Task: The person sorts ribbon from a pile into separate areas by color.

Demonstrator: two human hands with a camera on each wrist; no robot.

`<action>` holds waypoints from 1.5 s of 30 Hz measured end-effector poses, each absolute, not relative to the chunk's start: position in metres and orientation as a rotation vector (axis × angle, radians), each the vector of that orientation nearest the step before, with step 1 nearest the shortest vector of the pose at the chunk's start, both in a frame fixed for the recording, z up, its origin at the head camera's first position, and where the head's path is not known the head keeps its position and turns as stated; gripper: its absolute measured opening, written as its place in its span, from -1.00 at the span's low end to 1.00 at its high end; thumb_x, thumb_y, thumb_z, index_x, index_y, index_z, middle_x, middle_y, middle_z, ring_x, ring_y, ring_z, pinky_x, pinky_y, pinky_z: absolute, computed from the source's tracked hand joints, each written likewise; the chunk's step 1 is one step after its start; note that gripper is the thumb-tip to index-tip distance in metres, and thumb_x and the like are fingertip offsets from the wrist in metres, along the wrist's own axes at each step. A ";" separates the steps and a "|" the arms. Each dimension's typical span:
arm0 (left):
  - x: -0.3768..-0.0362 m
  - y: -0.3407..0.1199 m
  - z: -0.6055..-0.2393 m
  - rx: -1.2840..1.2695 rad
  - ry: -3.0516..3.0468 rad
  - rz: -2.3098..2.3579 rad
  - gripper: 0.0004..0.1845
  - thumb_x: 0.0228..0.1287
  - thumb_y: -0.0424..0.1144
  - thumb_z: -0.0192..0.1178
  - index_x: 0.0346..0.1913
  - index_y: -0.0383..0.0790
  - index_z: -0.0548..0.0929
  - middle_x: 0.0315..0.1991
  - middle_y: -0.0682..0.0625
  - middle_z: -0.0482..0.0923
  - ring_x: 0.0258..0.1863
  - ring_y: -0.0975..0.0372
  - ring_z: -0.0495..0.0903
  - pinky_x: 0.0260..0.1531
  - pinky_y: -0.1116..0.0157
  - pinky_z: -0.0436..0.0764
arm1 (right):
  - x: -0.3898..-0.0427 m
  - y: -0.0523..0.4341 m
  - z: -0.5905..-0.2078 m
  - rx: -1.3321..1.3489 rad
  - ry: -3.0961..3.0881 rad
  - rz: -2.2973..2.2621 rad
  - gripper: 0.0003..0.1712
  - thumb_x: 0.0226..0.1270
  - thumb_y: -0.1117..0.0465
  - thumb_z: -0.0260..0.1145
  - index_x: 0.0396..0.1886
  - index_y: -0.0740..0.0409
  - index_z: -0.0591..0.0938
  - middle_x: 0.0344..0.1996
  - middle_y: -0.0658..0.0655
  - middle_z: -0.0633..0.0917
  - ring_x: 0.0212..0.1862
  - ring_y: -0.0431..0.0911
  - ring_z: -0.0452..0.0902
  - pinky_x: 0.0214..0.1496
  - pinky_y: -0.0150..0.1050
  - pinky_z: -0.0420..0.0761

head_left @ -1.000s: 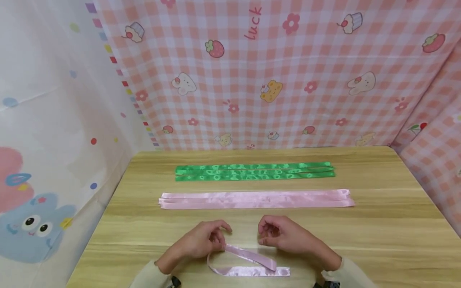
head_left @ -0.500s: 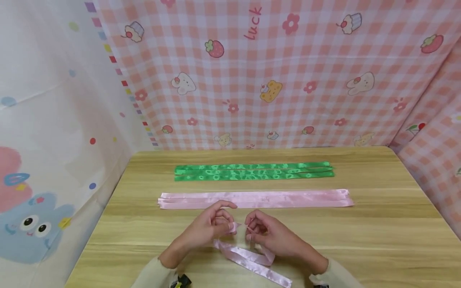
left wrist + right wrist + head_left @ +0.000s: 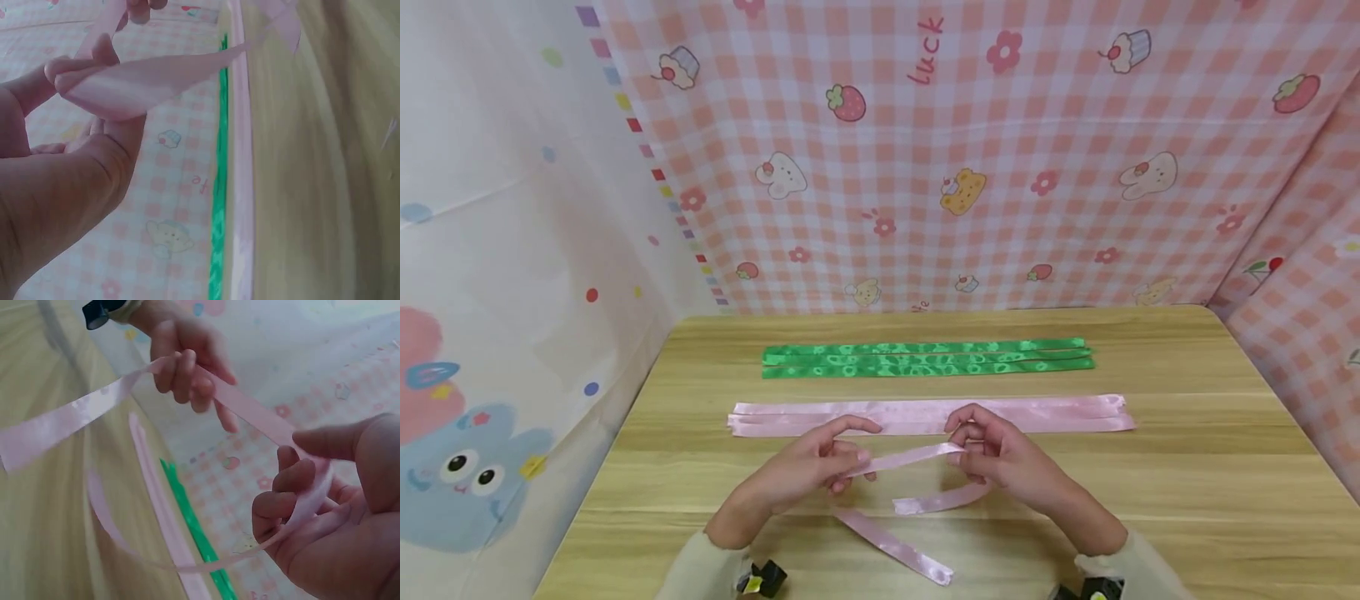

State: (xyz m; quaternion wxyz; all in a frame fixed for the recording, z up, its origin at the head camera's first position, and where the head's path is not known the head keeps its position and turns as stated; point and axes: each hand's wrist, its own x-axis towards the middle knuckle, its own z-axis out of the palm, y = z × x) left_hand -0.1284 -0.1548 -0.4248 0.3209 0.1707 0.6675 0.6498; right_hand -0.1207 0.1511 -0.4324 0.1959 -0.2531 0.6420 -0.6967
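A satin pink ribbon (image 3: 910, 458) is stretched between my two hands above the wooden table. My left hand (image 3: 808, 475) pinches it between thumb and fingers, and one loose end trails down to the lower right. In the right wrist view the thumb and fingers of my right hand (image 3: 337, 494) grip the ribbon, whose other tail curves away below. That tail's end shows left of my right hand (image 3: 1007, 462) in the head view. From the left wrist, the ribbon (image 3: 144, 84) runs broad and flat across the left fingers.
Beyond the hands, several pink ribbons (image 3: 1030, 415) lie flat side by side across the table (image 3: 1180, 483). Further back are several green ribbons (image 3: 925, 360), laid parallel. A pink checked cloth (image 3: 887, 167) hangs behind the table, and a white printed cloth (image 3: 550, 250) at the left.
The right hand was apart from the ribbon at first, then came to it beside the left hand. Now the hands have drawn apart with the ribbon between them, its two tails hanging.
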 end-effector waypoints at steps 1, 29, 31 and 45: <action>-0.129 -0.156 -0.424 0.465 1.770 1.708 -0.55 0.44 -0.26 0.17 0.32 -0.21 0.38 -0.33 -0.02 0.70 -0.60 0.33 0.36 -0.55 0.45 0.37 | -0.121 0.153 -0.431 -0.730 1.784 -1.955 -0.71 0.37 0.50 0.18 0.02 0.22 0.41 -0.29 0.08 0.52 -0.41 -0.26 0.41 -0.43 -0.44 0.46; -0.134 -0.203 -0.393 0.474 2.044 1.738 -0.64 0.42 -0.35 0.17 0.23 -0.22 0.46 -0.30 0.05 0.60 -0.57 0.34 0.29 -0.57 0.40 0.29 | -0.126 0.205 -0.413 -0.909 1.803 -2.033 -0.86 0.35 0.59 0.10 -0.18 0.38 0.41 -0.37 -0.01 0.56 -0.32 -0.19 0.49 -0.35 -0.32 0.50; -0.135 -0.205 -0.392 0.465 2.049 1.733 -0.64 0.42 -0.35 0.16 0.23 -0.23 0.47 -0.30 0.05 0.61 -0.56 0.34 0.30 -0.56 0.38 0.29 | -0.126 0.209 -0.412 -0.940 1.806 -2.045 -0.82 0.33 0.62 0.08 -0.19 0.34 0.42 -0.38 -0.01 0.55 -0.32 -0.21 0.49 -0.40 -0.27 0.46; -0.141 -0.223 -0.398 0.466 2.102 1.699 -0.66 0.40 -0.36 0.18 0.19 -0.29 0.47 -0.29 0.05 0.63 -0.43 0.37 0.49 -0.47 0.46 0.47 | -0.137 0.243 -0.423 -1.241 1.601 -2.138 -0.60 0.17 0.83 -0.17 -0.14 0.45 0.39 -0.40 0.20 0.60 -0.32 -0.08 0.64 -0.32 -0.31 0.64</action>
